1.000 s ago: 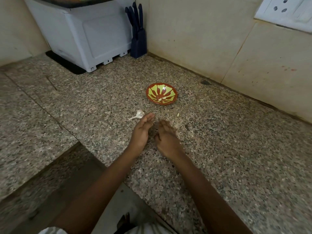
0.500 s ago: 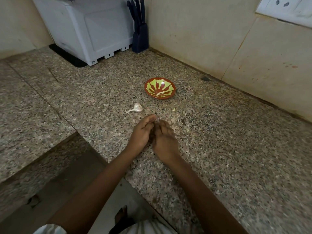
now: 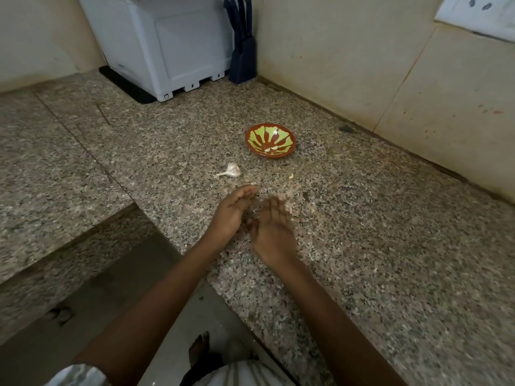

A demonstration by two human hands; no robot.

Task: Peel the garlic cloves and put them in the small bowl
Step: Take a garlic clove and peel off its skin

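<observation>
Both grips, left hand (image 3: 232, 211) and right hand (image 3: 274, 229), loosely open, blurred; garlic bulb (image 3: 232, 171) between them and small bowl (image 3: 270, 140).

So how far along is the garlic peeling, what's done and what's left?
Done: a couple of pale peeled cloves lie in the small red and green patterned bowl. In hand: the left hand and right hand are close together over the speckled granite counter; whether they hold a clove is unclear. Left: the papery white garlic piece and a small loose bit beside the bowl.

A home kitchen: speckled granite counter (image 3: 390, 246), knife block (image 3: 243, 62) in the corner, tiled wall (image 3: 348, 51), white appliance (image 3: 167, 45).
</observation>
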